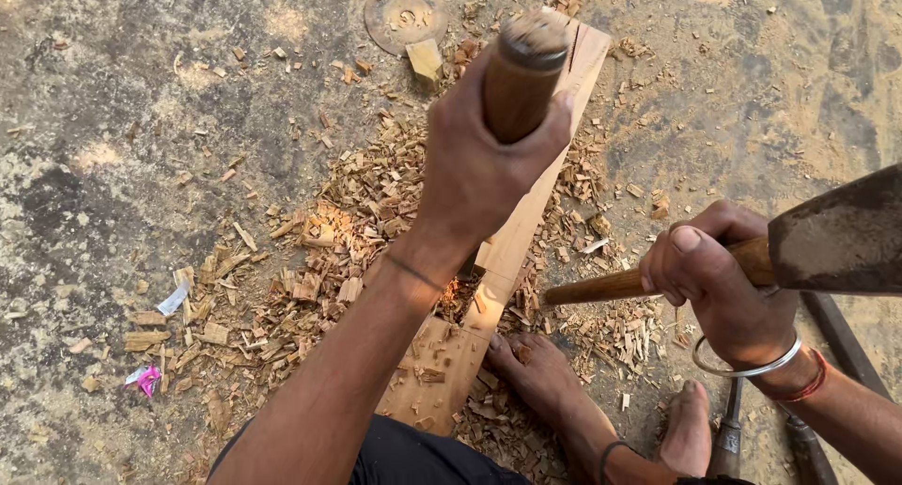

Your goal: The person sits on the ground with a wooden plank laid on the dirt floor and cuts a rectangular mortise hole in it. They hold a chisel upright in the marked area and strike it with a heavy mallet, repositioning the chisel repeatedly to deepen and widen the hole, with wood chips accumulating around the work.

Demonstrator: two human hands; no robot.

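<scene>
1. Right, my left hand is wrapped tight round the wooden chisel handle, thumb side up, with the handle's battered top end exposed.
2. My right hand is closed on the hammer handle; the dark metal hammer head is raised at the right edge of view, well apart from the chisel top.
3. The chisel's cutting end is hidden behind my wrist, so I can't see the edge itself. It seems to go into the notch cut in the wooden beam.
4. The beam lies on the ground, running from near my legs toward the top centre. My bare foot rests against its near right side, touching it.
5. Wood chips are piled thick along the beam's left side, thinner on the right.
6. To do this well, I'd say: keep the chisel steady and in line with the notch, and land the hammer head square on the handle top, not glancing.
7. Keep the fingers below the handle's top rim, as the grip sits close to the strike face.
8. Keep foot pressure on so the beam doesn't skid.
9. Other items: a round metal disc and a small wood block near the beam's far end, and spare tools by my right ankle.
</scene>
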